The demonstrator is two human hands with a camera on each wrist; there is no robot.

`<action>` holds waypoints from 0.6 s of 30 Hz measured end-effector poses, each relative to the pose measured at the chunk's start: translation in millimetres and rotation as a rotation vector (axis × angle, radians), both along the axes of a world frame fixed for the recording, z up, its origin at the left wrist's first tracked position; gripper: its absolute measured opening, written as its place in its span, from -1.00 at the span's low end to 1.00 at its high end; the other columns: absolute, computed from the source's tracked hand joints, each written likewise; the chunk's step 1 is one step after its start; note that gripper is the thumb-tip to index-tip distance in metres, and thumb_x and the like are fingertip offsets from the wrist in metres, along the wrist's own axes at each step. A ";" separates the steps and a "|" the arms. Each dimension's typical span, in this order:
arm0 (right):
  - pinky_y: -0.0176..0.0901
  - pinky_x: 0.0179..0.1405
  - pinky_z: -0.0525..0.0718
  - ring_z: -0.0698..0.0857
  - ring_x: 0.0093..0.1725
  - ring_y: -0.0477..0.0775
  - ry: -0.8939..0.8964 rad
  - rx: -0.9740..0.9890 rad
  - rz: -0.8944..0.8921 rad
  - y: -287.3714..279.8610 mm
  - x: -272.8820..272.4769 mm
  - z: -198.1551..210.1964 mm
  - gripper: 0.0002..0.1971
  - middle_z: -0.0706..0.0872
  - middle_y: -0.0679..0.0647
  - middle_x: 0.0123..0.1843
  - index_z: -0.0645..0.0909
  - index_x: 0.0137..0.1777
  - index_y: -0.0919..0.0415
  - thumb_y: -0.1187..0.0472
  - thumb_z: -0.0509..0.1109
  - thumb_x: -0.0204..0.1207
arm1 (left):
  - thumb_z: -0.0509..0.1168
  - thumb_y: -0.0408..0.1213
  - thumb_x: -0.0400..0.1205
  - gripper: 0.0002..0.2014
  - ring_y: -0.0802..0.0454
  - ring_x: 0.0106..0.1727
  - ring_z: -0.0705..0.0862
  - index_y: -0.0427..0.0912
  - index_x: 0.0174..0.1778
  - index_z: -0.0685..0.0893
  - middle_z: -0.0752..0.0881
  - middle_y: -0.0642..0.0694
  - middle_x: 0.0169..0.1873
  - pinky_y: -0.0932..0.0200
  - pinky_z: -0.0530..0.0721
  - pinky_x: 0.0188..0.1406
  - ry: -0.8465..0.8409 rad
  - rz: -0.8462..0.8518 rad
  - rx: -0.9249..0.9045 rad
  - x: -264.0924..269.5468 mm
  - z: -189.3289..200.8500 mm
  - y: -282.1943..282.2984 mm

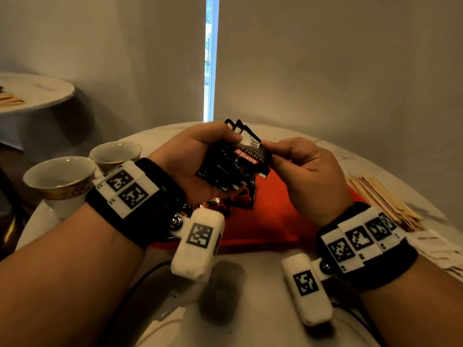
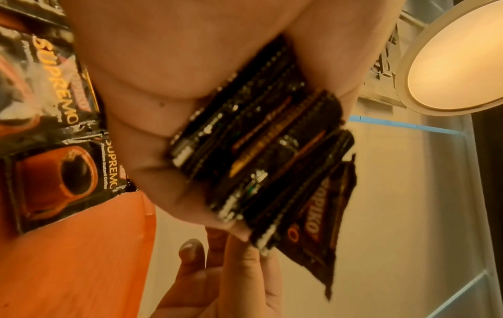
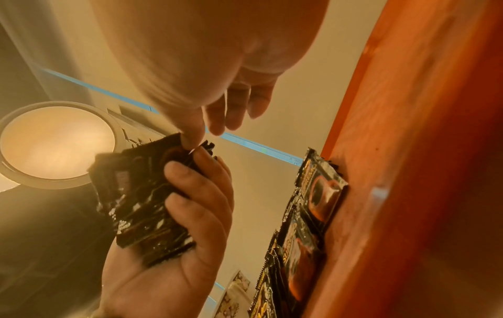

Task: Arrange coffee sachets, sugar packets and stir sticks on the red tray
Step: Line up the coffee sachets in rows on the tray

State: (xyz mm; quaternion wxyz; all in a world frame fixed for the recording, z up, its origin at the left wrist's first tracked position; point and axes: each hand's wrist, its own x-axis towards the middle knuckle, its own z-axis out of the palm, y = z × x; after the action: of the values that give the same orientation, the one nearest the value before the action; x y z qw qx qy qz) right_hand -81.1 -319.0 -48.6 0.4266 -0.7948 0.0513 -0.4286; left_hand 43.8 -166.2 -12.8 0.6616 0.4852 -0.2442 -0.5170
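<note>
**Both hands on the sachet stack, above the red tray**

A round pale marble desk [image 1: 250, 296] fills the near view, its far edge curving just behind the hands, with plain grey walls beyond and a narrow bright strip of window [image 1: 211, 58] straight ahead. Off to the left stands a second round table [image 1: 37, 91], well apart, with something wooden lying on it. The wrist views look upward and catch a round ceiling lamp [image 2: 457, 62].

On to the action: the left hand [image 1: 195, 159] is raised over the desk, its fingers [image 3: 196, 193] curled round a fanned stack of black coffee sachets [image 1: 233, 164]. The right hand [image 1: 305, 176] meets it from the other side, thumb and forefinger pinching the edge of the top sachet. Directly below lies the red tray [image 1: 270, 221], and a few more sachets [image 2: 62, 176] already rest flat on its left part, overlapping one another.

Room to move? The tray's right half shows bare red. Along the desk's left edge sit two gold-rimmed cups [image 1: 60, 176], close together, near the left wrist. At the right edge lies a spread of wooden stir sticks [image 1: 385, 201], just beside the tray, and nearer the person some pale packets [image 1: 436, 249], too blurred to read.
</note>
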 end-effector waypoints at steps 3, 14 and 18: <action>-0.44 -0.23 0.52 0.65 -0.31 -0.31 0.027 0.059 -0.086 0.6 0.3 1.3 -0.82 0.72 -0.27 -0.37 0.76 -0.19 -0.12 0.21 0.51 0.57 | 0.30 -0.16 0.45 -0.59 -0.08 -0.18 0.73 -0.22 0.20 0.62 0.69 -0.22 -0.03 0.13 0.65 -0.22 0.000 0.099 -0.025 3.4 4.5 2.6; -0.15 -0.53 0.53 0.63 -0.42 0.04 0.612 0.503 -0.013 -18.7 10.5 -28.5 -0.79 0.77 0.19 -0.27 0.69 0.04 0.24 0.45 0.52 0.46 | 0.22 -0.13 0.62 -0.55 -0.11 -0.05 0.71 -0.31 0.37 0.61 0.70 -0.21 0.03 0.11 0.62 -0.15 0.000 0.341 -0.096 18.7 14.1 14.2; -0.20 -0.60 0.45 0.60 -0.50 0.01 0.676 0.465 -0.009 -17.1 9.8 -24.8 -0.81 0.74 0.10 -0.41 0.68 0.02 0.25 0.44 0.53 0.46 | 0.22 -0.13 0.62 -0.63 -0.09 -0.05 0.71 -0.27 0.24 0.63 0.70 -0.21 0.02 0.12 0.61 -0.15 0.007 0.327 -0.099 19.6 14.3 14.4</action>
State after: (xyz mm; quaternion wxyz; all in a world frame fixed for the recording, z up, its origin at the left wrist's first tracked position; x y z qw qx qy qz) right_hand -71.4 -336.1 -73.4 0.5523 -0.7730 0.2874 -0.1222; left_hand 63.4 -151.7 1.5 0.7608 0.4835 -0.1849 -0.3915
